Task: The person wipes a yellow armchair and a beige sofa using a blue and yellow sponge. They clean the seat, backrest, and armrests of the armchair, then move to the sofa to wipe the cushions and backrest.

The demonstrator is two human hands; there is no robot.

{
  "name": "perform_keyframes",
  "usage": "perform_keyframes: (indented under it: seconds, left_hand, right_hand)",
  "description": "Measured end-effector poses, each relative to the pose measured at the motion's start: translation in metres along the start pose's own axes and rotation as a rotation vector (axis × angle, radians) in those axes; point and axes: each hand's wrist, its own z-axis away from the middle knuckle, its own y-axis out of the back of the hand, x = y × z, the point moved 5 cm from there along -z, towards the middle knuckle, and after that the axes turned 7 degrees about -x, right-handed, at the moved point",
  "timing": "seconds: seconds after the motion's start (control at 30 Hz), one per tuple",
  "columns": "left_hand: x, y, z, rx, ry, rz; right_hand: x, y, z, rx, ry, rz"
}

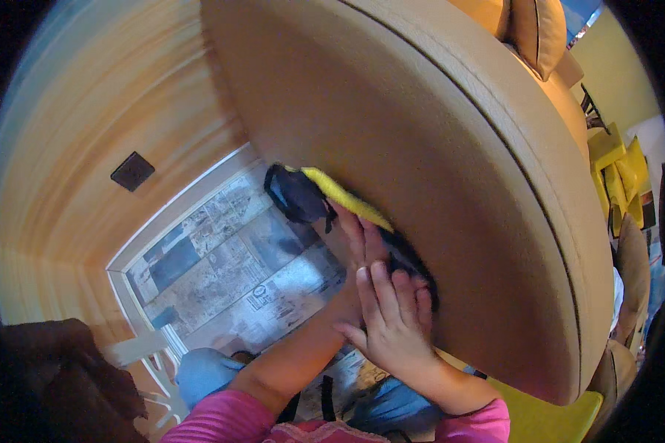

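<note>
A dark, soft fabric thing with a yellow strip (347, 198) and a dark, strap-like end lies against the side of a tan upholstered sofa (480, 221). I cannot make out its exact kind. My left hand (362, 238) reaches up along it, fingers stretched out and touching its lower side, the fingertips partly hidden. Just below, my right hand (395, 321) lies flat with its fingers spread. It overlaps my left wrist, and its fingertips meet the dark lower part of the fabric. Neither hand is visibly wrapped round anything.
A wall with wavy wood-like bands carries a dark square socket (133, 171) at the left. Patterned tiles (229, 258) cover the floor below. White furniture legs (159, 354) and dark brown cloth (70, 376) are at lower left. Cushions (543, 37) rest at upper right, yellow things (621, 173) beyond.
</note>
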Motion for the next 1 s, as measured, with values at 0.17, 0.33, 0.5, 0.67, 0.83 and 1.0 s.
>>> perform_keyframes:
  seconds: [0.17,0.33,0.5,0.67,0.83,1.0]
  left_hand:
    - [0.003,0.006,-0.027,-0.034,0.006,0.064]
    - [0.017,0.032,-0.133,-0.022,-0.192,0.033]
    - [-0.002,0.026,-0.126,0.034,-0.188,0.018]
    - [-0.053,0.029,-0.063,0.042,-0.046,0.051]
    - [-0.039,0.045,-0.074,-0.049,0.023,0.075]
    - [-0.011,0.049,-0.111,-0.066,-0.101,0.028]
  right_hand:
    - [0.010,0.018,-0.017,0.062,-0.098,-0.024]
    - [0.020,0.066,-0.045,0.319,-0.179,-0.059]
    - [0.010,0.047,-0.073,0.351,-0.176,-0.042]
    - [-0.023,-0.029,-0.087,0.340,-0.246,-0.111]
    - [-0.017,-0.012,-0.078,0.547,-0.372,-0.445]
    - [-0.009,0.028,-0.064,0.550,-0.225,-0.259]
